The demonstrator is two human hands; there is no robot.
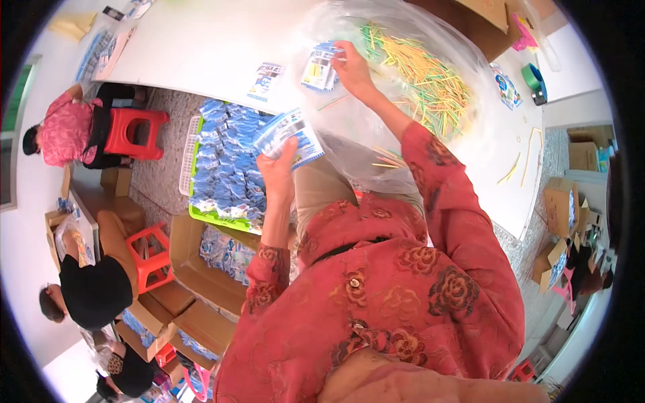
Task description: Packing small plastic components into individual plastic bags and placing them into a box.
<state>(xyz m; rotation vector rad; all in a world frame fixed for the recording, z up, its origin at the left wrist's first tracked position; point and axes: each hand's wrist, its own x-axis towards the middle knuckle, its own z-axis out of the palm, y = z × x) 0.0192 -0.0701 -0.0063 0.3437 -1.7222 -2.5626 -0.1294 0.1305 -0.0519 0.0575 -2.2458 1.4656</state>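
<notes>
My left hand is closed on a blue-and-white packet, perhaps several in a stack, over the table's near edge. Further forward, my right hand pinches the edge of another blue-and-white packet, which lies at or just above the table by the clear plastic bag. A third packet lies flat on the white table to the left. Beside my right forearm, the wide-mouthed clear bag holds a heap of thin green, yellow and orange sticks. A few loose sticks rest on its near fold.
Left of my legs, a green-rimmed crate is full of blue packets, above an open cardboard box. Red stools and seated people are further left. Green tape lies on the table at right.
</notes>
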